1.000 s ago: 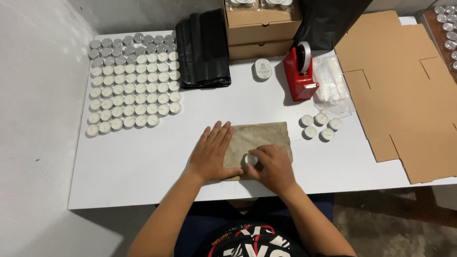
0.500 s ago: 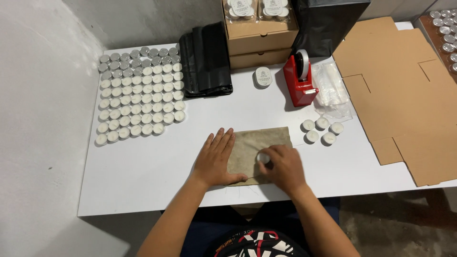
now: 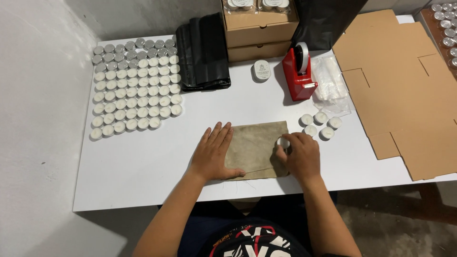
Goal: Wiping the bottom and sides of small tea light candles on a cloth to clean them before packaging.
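One tealight [image 3: 283, 142] sits under the right hand's [image 3: 301, 156] fingertips, on the cloth [image 3: 257, 145].

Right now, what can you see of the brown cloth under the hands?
The cloth is a dull olive-brown rectangle, apparently coarse woven fabric, with loose threads at its near edge. It lies flat near the front edge of the white table. The left hand presses flat on its left side, fingers spread. The right hand rests on its right edge, holding a small white candle against it.
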